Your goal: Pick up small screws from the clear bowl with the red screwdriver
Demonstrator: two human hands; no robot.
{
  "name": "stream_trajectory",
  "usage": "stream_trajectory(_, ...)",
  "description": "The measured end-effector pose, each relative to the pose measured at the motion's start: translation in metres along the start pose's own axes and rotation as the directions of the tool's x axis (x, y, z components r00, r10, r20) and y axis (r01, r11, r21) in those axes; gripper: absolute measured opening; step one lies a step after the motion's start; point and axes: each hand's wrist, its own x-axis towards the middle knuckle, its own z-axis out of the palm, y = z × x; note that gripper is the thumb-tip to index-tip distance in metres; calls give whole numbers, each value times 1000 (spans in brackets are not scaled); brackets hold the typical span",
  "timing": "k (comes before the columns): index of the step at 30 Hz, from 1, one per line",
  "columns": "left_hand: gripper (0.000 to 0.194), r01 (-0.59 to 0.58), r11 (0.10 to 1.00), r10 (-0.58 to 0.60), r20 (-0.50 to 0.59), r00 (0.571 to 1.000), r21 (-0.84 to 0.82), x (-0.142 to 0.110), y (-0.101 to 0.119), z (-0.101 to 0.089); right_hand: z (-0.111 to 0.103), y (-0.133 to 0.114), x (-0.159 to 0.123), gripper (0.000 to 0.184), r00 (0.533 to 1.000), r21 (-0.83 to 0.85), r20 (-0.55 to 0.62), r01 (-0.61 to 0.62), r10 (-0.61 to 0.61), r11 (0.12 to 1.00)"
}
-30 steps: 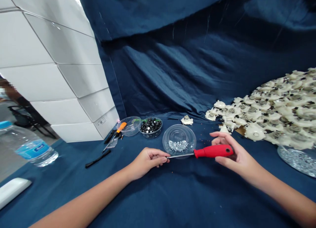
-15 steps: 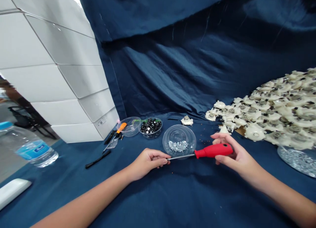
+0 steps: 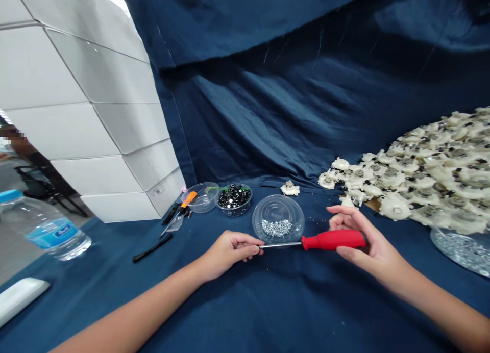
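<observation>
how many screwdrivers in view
2: a red-handled screwdriver, between the left hand at its tip and the right hand at its handle, and an orange-handled screwdriver beside the white boxes. Others may hide among black items there.

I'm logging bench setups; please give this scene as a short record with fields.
Left hand: pinching at the shaft's end
Right hand: loosely around the handle's end
Tool: screwdriver, red handle, nearly level
Dish behind shaft: small silvery pieces
Dish to its left: small black pieces
Far right: pile of cream parts
Left: plastic bottle, stacked white boxes
</observation>
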Motion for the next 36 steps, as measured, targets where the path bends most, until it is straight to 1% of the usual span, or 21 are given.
stream_trajectory(1,47,0,1000,0,5,1000,0,0,0,0,-1,-1,1,51,1000,-22,-16,-23,23,999)
stream_trajectory(3,46,1,1000,-1,12,1000,4,0,2,0,-3,-2,4,41,990,-58,-25,-137,136,989)
stream_trajectory(4,45,2,1000,-2,14,1000,8,0,2,1,-3,-2,5,44,978,-69,-9,-210,210,975)
stream_trajectory(6,45,2,1000,-3,12,1000,11,0,3,1,-4,-2,6,58,942,-75,45,-329,332,942)
stream_trajectory(8,46,-2,1000,2,9,1000,4,0,2,1,-2,-2,6,62,920,-61,60,-384,387,921)
stream_trajectory(10,47,-4,1000,5,8,1000,-9,1,2,1,0,-2,6,54,929,-12,6,-369,369,929)
stream_trajectory(12,47,-1,1000,1,6,1000,-18,1,1,1,3,-2,5,46,948,74,-59,-308,312,949)
stream_trajectory(14,47,3,1000,-3,4,1000,-24,1,0,1,5,-3,3,46,963,149,-105,-231,248,961)
stream_trajectory(16,47,3,1000,-3,9,1000,-29,1,0,0,6,-2,2,50,973,181,-100,-187,208,965)
stream_trajectory(19,48,0,1000,0,4,1000,-30,1,0,0,6,0,1,53,984,166,-53,-157,168,973)
stream_trajectory(21,48,0,1000,0,-7,1000,-30,1,0,0,4,2,2,46,982,137,-44,-174,182,975)
stream_trajectory(23,48,2,1000,-2,-11,1000,-32,1,0,0,2,3,3,42,968,86,-30,-244,247,966)
stream_trajectory(25,48,3,999,-3,-5,1000,-33,1,-1,0,-1,4,3,47,946,21,-9,-324,324,946)
stream_trajectory(27,48,2,999,-2,-4,1000,-34,1,-1,-1,-3,5,4,48,936,-20,7,-352,353,936)
stream_trajectory(30,48,5,1000,-6,-7,1000,-28,1,-1,-1,-4,6,3,42,947,-21,37,-318,318,948)
stream_trajectory(33,47,11,1000,-11,-5,1000,-22,1,-1,-1,-3,6,3,37,970,-23,37,-239,240,971)
stream_trajectory(34,48,11,1000,-12,-7,1000,-23,0,-1,-1,-3,6,3,37,978,-31,27,-204,205,978)
stream_trajectory(36,48,11,1000,-12,-11,1000,-26,0,0,-1,-1,7,2,43,990,-52,1,-142,142,989)
